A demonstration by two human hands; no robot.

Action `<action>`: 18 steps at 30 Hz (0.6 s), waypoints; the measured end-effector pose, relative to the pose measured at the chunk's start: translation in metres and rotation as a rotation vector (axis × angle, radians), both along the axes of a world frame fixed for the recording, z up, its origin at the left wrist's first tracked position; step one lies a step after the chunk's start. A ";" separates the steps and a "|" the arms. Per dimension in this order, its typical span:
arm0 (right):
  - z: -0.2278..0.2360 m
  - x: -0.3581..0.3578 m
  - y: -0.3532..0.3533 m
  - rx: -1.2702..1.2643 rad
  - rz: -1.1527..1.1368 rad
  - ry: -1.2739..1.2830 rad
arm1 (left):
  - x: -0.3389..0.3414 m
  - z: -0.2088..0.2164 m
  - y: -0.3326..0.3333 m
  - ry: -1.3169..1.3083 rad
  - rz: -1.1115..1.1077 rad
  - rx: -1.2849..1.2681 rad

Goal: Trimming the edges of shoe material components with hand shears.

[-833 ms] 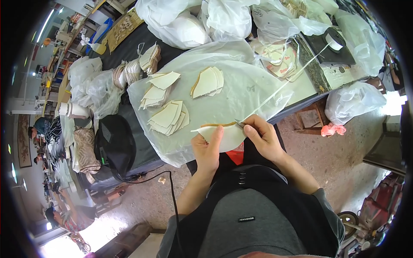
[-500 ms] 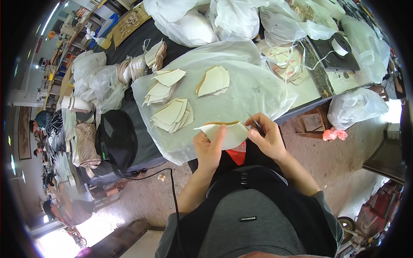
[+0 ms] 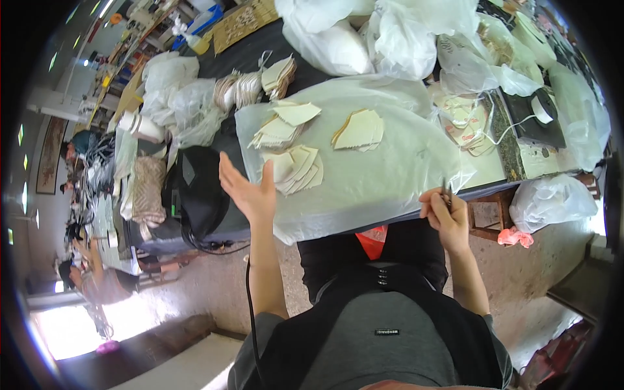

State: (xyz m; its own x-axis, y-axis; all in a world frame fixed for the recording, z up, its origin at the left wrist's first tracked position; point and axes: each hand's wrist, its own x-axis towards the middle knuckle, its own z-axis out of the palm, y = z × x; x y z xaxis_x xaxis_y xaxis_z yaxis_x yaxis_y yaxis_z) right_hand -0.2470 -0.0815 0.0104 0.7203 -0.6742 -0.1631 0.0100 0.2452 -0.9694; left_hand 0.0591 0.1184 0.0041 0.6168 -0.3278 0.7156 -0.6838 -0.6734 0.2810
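My left hand [image 3: 250,192] is raised with fingers stretched and thumb apart, holding nothing. It is just left of the nearest fanned pile of cream cut pieces [image 3: 302,170]. My right hand [image 3: 447,218] is closed round a small dark pointed tool [image 3: 446,194], which looks like thread snips, above the table's front edge. Another pile of cream pieces [image 3: 276,133] sits behind the nearest one. To its right lies a smaller stack [image 3: 359,130] with a tan edge. All these piles rest on a translucent plastic sheet [image 3: 377,185].
A black cap-like item [image 3: 201,195] with a cable stands at the left. Tied bundles [image 3: 244,89] and white plastic bags [image 3: 331,49] line the back. Right of the sheet are printed pieces [image 3: 465,120] and a tape roll [image 3: 541,110]. A wooden stool [image 3: 491,214] stands below.
The cream piece that both hands held has left them. My left hand has moved left and opened beside the nearest pile. My right hand has moved right, still holding the tool. The view has shifted.
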 end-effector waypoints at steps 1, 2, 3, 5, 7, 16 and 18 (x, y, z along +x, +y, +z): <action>-0.002 -0.007 -0.007 -0.107 -0.047 0.016 | -0.005 -0.003 -0.007 0.038 -0.034 -0.114; 0.001 -0.012 -0.018 -0.195 -0.098 0.021 | -0.006 -0.005 -0.020 0.044 -0.062 -0.124; 0.004 -0.019 -0.028 -0.214 -0.158 0.032 | -0.014 -0.004 -0.030 0.063 -0.254 -0.074; 0.012 -0.027 -0.049 -0.291 -0.272 0.046 | -0.039 0.001 -0.061 0.198 -0.570 -0.069; 0.014 -0.030 -0.075 -0.515 -0.309 0.085 | -0.050 0.003 -0.089 0.166 -0.653 -0.023; -0.006 -0.022 -0.122 -0.941 0.039 0.319 | -0.030 -0.019 -0.140 0.279 -0.750 0.280; -0.006 -0.011 -0.128 -1.165 0.189 0.311 | -0.024 -0.013 -0.143 0.334 -0.758 0.276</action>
State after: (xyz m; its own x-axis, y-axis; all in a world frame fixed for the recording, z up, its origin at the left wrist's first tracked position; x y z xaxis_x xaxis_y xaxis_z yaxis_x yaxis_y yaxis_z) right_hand -0.2580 -0.2092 0.0042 0.8607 -0.4209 0.2865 -0.2031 -0.7998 -0.5649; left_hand 0.0350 -0.0244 -0.0090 0.3257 -0.8698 0.3707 -0.8859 -0.1437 0.4411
